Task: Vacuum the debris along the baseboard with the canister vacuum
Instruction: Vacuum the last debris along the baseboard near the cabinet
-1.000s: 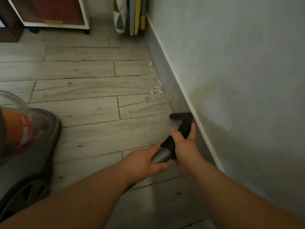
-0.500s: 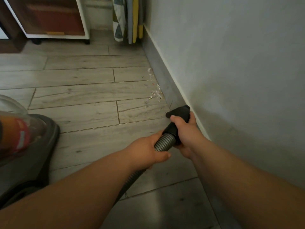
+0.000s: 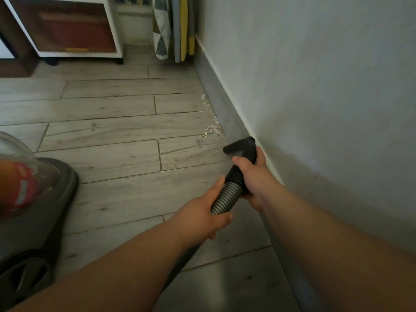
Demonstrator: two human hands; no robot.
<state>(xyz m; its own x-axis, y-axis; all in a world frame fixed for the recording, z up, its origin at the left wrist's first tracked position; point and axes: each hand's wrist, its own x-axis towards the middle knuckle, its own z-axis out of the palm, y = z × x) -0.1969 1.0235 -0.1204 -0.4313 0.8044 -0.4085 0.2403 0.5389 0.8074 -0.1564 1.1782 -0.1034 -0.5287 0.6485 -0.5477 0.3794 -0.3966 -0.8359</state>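
A black vacuum nozzle (image 3: 239, 145) points along the grey baseboard (image 3: 221, 106), its mouth a short way before a scatter of small pale debris (image 3: 211, 128) on the wood-look floor. My right hand (image 3: 253, 176) grips the black nozzle neck. My left hand (image 3: 202, 218) holds the ribbed grey hose (image 3: 226, 198) just behind it. The hose runs down under my left forearm. The canister vacuum (image 3: 33, 210), dark grey with an orange and clear dust bin, sits at the left edge.
The white wall (image 3: 315, 97) rises on the right above the baseboard. A white cabinet on feet (image 3: 108, 30) stands at the back left. Folded boards or mats, patterned, grey and yellow (image 3: 174, 30), lean in the far corner.
The nozzle and both hands have moved forward along the baseboard, closer to the debris. My view has shifted forward with them.
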